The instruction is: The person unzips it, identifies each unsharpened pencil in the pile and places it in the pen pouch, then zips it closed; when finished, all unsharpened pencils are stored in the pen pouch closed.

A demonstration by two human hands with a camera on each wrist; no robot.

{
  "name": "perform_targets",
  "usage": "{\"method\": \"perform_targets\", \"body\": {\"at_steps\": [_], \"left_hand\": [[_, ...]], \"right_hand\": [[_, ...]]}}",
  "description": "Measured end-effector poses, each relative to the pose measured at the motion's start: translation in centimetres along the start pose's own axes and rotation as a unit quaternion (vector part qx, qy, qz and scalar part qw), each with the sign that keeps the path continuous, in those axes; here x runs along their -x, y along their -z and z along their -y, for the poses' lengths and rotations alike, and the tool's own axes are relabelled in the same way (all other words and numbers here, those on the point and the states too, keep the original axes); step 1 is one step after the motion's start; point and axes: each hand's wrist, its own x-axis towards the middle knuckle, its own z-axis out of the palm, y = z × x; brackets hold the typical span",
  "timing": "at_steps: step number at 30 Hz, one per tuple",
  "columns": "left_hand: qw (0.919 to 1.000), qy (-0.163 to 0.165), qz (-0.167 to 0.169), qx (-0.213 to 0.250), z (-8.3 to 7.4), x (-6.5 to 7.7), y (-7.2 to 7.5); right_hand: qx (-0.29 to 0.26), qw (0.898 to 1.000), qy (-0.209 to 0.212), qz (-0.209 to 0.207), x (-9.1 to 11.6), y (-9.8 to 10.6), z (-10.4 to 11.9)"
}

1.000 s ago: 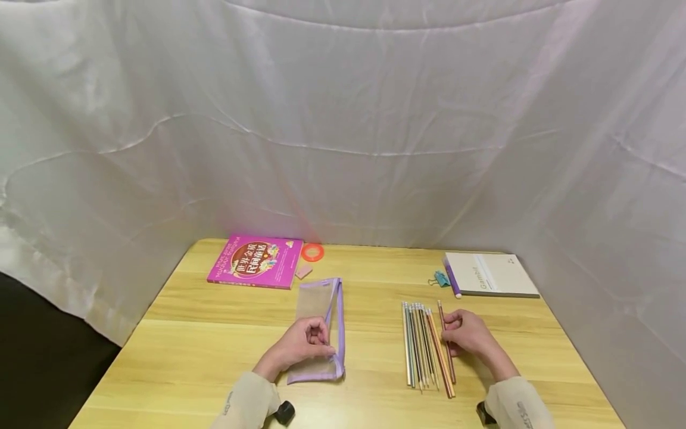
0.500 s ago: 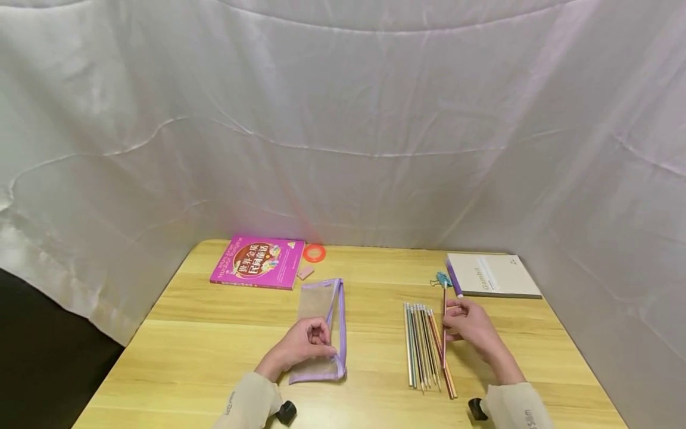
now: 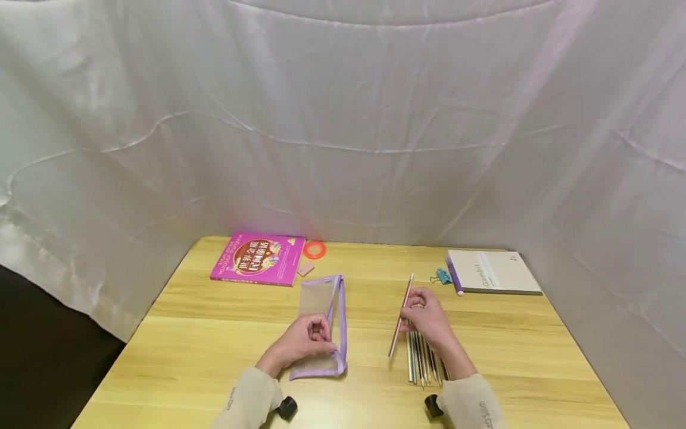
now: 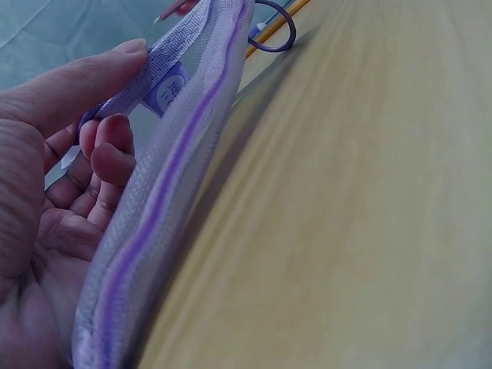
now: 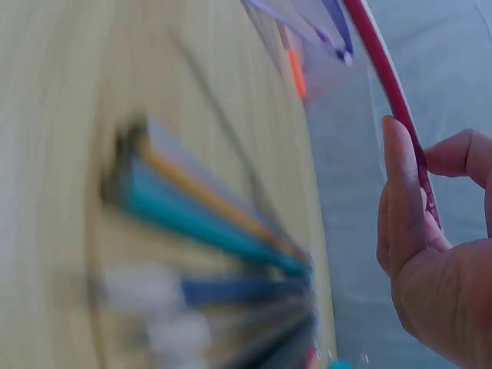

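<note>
With thumb and curled fingers, my left hand [image 3: 302, 344] pinches the edge of a mesh zip pencil case [image 3: 317, 298] with purple trim. Its mouth is held apart; in the left wrist view, the purple zip edge [image 4: 146, 231] runs past the fingers. My right hand [image 3: 429, 316] pinches a dark red pencil [image 3: 397, 328] near its middle, slanted and raised off the table. Below that hand lies a row of several pencils [image 3: 420, 360], partly hidden by the hand and forearm. The right wrist view shows the held red pencil [image 5: 388, 81] between thumb and fingers, over the blurred pencils [image 5: 207, 192].
At the back left are a magenta book [image 3: 259, 259], an orange tape ring [image 3: 314, 249] and a pink eraser [image 3: 306, 269]. A teal binder clip [image 3: 443, 276], a purple marker [image 3: 454, 274] and a notebook [image 3: 495, 271] lie at the back right. Grey curtain surrounds the table [image 3: 187, 351].
My right hand has lifted the red pencil from the right side of the row and carried it left, over the pencils towards the pencil case. The left hand keeps its place.
</note>
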Motion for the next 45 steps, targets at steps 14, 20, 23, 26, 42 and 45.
{"method": "perform_targets", "body": {"at_steps": [14,20,23,26,42,45], "left_hand": [[1.0000,-0.003,0.001,-0.005,0.1,-0.4,0.1],[0.9999,0.006,-0.002,-0.010,0.0,-0.2,0.0],[0.9999,0.010,-0.003,-0.006,0.0,-0.1,0.0],[0.9999,0.010,-0.003,-0.004,0.0,-0.1,0.1],[1.0000,0.000,-0.003,-0.004,0.3,-0.1,0.0],[1.0000,0.004,-0.002,0.003,0.2,-0.1,-0.1]], "right_hand": [[-0.023,0.999,0.024,-0.009,-0.7,-6.7,-0.3],[-0.037,0.998,0.045,-0.003,-0.7,-8.1,-0.2],[-0.036,0.998,0.047,0.002,-0.4,-8.7,-0.2],[-0.032,0.999,0.041,0.009,-0.2,-9.3,-0.2],[0.008,0.997,0.034,0.070,-0.1,-11.1,-1.8],[0.011,0.996,0.035,0.083,0.0,-11.3,-1.9]]}}
